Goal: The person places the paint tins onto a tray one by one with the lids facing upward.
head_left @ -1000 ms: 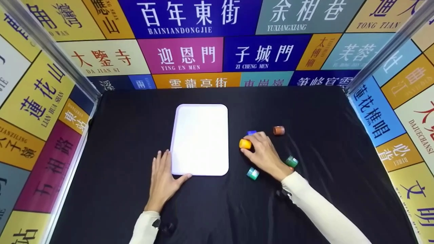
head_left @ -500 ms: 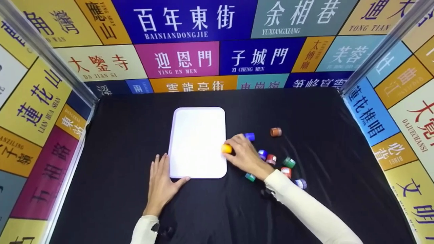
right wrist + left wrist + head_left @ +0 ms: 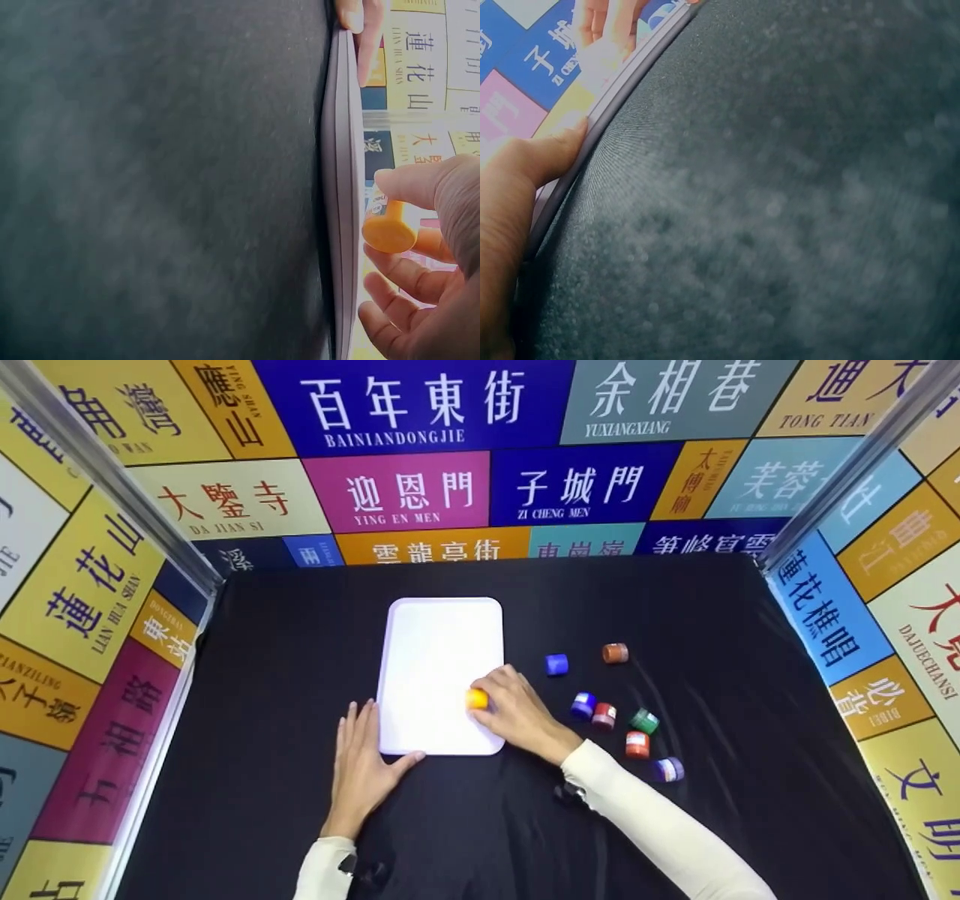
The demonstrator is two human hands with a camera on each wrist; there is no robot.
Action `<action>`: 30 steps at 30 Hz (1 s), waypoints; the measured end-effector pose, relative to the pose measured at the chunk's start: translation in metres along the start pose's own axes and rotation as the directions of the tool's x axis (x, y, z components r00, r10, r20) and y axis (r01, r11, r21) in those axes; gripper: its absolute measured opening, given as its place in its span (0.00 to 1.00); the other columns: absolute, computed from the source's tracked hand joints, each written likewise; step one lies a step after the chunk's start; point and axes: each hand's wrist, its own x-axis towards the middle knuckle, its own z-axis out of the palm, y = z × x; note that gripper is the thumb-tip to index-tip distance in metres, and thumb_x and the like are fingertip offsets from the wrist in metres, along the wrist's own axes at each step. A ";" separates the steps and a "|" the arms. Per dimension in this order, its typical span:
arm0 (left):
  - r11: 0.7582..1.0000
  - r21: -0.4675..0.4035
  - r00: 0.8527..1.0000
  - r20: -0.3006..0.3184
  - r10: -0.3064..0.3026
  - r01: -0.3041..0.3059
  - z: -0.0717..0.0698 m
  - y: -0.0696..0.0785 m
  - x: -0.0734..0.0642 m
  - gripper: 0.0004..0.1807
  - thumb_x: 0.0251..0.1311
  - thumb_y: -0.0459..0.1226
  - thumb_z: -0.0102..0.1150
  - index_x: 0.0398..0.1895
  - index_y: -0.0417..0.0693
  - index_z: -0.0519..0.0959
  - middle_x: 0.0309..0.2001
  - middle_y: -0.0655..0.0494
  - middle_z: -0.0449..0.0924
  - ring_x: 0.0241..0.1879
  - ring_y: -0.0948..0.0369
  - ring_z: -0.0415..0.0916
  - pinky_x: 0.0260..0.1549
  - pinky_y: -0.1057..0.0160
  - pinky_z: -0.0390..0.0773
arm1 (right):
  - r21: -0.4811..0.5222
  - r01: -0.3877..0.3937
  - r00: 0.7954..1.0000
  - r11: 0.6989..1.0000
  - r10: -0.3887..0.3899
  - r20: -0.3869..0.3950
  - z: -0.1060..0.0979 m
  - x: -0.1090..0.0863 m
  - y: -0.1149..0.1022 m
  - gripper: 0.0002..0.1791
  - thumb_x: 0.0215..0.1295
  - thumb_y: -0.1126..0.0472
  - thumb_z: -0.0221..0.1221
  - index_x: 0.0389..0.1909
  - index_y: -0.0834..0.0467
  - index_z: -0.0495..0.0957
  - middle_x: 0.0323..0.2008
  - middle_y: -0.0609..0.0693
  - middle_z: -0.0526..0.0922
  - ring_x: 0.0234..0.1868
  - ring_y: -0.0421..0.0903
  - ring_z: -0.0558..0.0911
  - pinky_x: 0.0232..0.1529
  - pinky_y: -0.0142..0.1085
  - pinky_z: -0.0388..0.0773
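Between the thumb and fingers of my right hand (image 3: 521,718) is a small yellow-orange paint jar (image 3: 476,700). The hand holds it over the right part of a white tray (image 3: 431,652). The right wrist view shows the jar (image 3: 391,227) tilted close over the tray's edge (image 3: 344,187), its label partly visible. My left hand (image 3: 364,776) rests at the tray's near left corner, fingers straight along the left side. In the left wrist view, the left thumb (image 3: 559,154) touches the tray's near rim.
Several paint jars lie right of the tray: a blue jar (image 3: 556,664), a brown jar (image 3: 615,653), a red jar (image 3: 604,715), a green jar (image 3: 644,721) and a purple jar (image 3: 669,769) among them. Black cloth (image 3: 285,645) covers the table; sign-covered walls (image 3: 412,495) enclose it.
My right hand has carried the yellow-orange jar leftward from among the other jars to over the tray. Its forearm now hides a teal-green jar and uncovers others. The left hand stays put.
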 end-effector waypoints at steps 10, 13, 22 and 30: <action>1.000 -0.012 1.000 0.020 -0.014 0.014 -0.001 0.002 0.000 0.67 0.52 0.62 0.83 0.84 0.31 0.61 0.83 0.34 0.63 0.87 0.37 0.49 0.85 0.38 0.44 | -0.017 0.010 0.999 1.000 -0.009 0.041 0.016 0.003 -0.016 0.18 0.66 0.56 0.77 0.52 0.59 0.88 0.46 0.51 0.88 0.53 0.53 0.81 0.56 0.49 0.80; 1.000 -0.014 1.000 0.019 -0.012 0.012 -0.001 0.001 0.000 0.67 0.52 0.62 0.82 0.84 0.31 0.61 0.83 0.34 0.63 0.86 0.37 0.49 0.85 0.37 0.44 | -0.028 0.032 0.999 0.999 -0.031 0.044 0.022 0.004 -0.022 0.16 0.66 0.56 0.76 0.51 0.58 0.88 0.45 0.51 0.88 0.52 0.53 0.81 0.55 0.47 0.81; 1.000 -0.002 1.000 -0.006 0.018 -0.018 -0.001 -0.001 -0.003 0.66 0.52 0.61 0.83 0.83 0.29 0.63 0.82 0.32 0.64 0.85 0.34 0.51 0.84 0.34 0.47 | -0.029 0.072 0.992 0.997 -0.068 0.108 0.039 0.011 -0.043 0.16 0.68 0.54 0.74 0.52 0.56 0.87 0.47 0.49 0.87 0.53 0.50 0.79 0.53 0.45 0.79; 0.999 0.001 0.999 -0.021 0.042 -0.042 0.002 0.000 -0.002 0.65 0.51 0.61 0.83 0.82 0.27 0.64 0.82 0.31 0.64 0.85 0.33 0.52 0.83 0.33 0.48 | -0.052 0.106 0.987 0.993 -0.098 0.128 0.046 0.018 -0.051 0.17 0.69 0.53 0.73 0.54 0.56 0.87 0.48 0.49 0.87 0.53 0.49 0.79 0.54 0.44 0.79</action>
